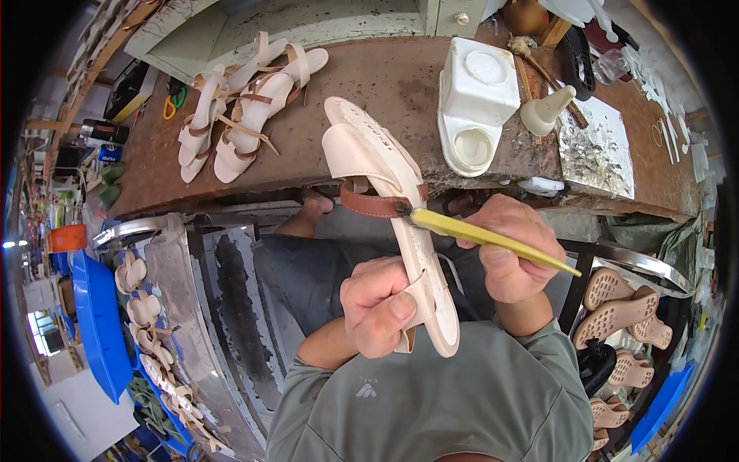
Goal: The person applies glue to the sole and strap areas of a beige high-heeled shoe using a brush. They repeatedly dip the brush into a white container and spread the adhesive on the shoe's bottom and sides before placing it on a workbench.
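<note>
My left hand [379, 306] is closed round the heel strap of a beige sandal [428, 286], which I hold up over my lap with its toe pointing away from me. A brown strap [368, 205] loops out from the sandal's left side. My right hand [517, 245] grips a brush with a yellow-green handle [477, 231]. Its dark bristles touch the free end of the brown strap, or lie right beside it; I cannot tell which.
Several sandals [254, 115] stand at the bench's [369, 73] back left. A white glue container [479, 92] and a cream nozzle piece [548, 112] are at the right. More sandals [146, 308] line a rack on my left; perforated soles [612, 304] are stacked on my right.
</note>
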The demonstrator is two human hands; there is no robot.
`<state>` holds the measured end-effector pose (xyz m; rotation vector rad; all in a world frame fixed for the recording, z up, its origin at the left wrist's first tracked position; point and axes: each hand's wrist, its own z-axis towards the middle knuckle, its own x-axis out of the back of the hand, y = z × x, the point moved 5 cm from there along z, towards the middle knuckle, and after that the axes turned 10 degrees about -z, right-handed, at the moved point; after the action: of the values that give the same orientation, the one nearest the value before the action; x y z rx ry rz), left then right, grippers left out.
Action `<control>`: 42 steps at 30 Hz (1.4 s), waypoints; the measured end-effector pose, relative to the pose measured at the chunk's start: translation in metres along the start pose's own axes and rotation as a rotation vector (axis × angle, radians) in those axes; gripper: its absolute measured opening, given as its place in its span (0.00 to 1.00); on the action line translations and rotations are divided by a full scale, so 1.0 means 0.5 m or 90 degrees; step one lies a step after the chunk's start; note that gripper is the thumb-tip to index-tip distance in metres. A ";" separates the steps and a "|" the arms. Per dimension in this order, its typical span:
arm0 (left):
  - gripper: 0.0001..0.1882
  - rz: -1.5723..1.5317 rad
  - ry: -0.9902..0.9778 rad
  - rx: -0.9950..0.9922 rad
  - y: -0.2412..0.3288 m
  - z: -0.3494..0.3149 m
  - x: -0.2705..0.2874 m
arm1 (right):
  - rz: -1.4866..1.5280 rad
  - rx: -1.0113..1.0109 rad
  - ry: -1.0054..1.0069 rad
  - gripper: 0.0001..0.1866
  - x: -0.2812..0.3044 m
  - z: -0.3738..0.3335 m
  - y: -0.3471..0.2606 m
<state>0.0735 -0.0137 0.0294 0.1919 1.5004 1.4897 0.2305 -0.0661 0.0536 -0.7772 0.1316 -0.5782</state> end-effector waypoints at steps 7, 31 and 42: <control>0.18 0.017 -0.025 -0.079 0.032 -0.014 -0.025 | -0.035 0.061 -0.023 0.12 -0.004 -0.028 -0.053; 0.19 0.011 0.054 -0.138 0.074 -0.076 -0.004 | -0.009 0.132 -0.132 0.13 -0.015 -0.064 -0.165; 0.12 0.076 -0.099 -0.279 0.108 -0.072 -0.049 | 0.103 0.068 -0.080 0.08 0.001 -0.040 -0.156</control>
<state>0.0338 -0.0425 0.0788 0.1324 1.0256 1.8163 0.1902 -0.1231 0.0937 -0.6899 0.0460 -0.3788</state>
